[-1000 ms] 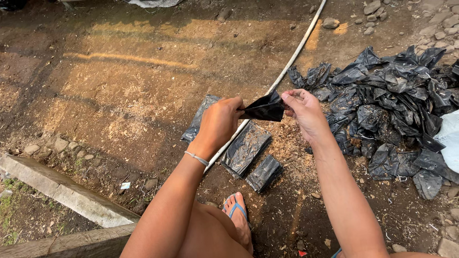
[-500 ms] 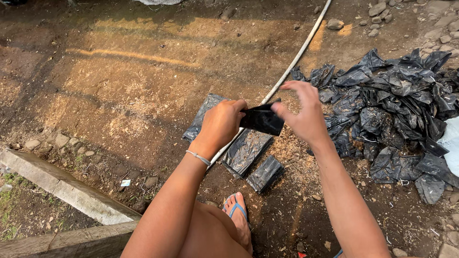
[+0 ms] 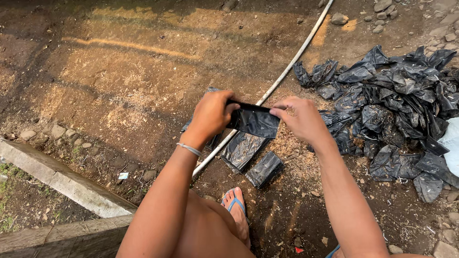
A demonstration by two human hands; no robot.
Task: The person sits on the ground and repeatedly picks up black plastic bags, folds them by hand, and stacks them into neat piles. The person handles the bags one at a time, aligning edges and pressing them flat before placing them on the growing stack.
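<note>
Two bare hands share one small black plastic bag, held flat above dirt ground. Left hand: fingers curled shut on left edge. Right hand: thumb and fingertips pinched on right edge. Bag likely thin, limp, light, slippery; best taken at edges. Near: flattened black bags, crumpled black plastic heap, white pipe.

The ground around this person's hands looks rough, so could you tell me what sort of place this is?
Probably an outdoor yard or plant-nursery plot: bare soil strewn with sawdust, a pale hose lying across it, and a heap of crumpled black plastic bags beside stones.
</note>
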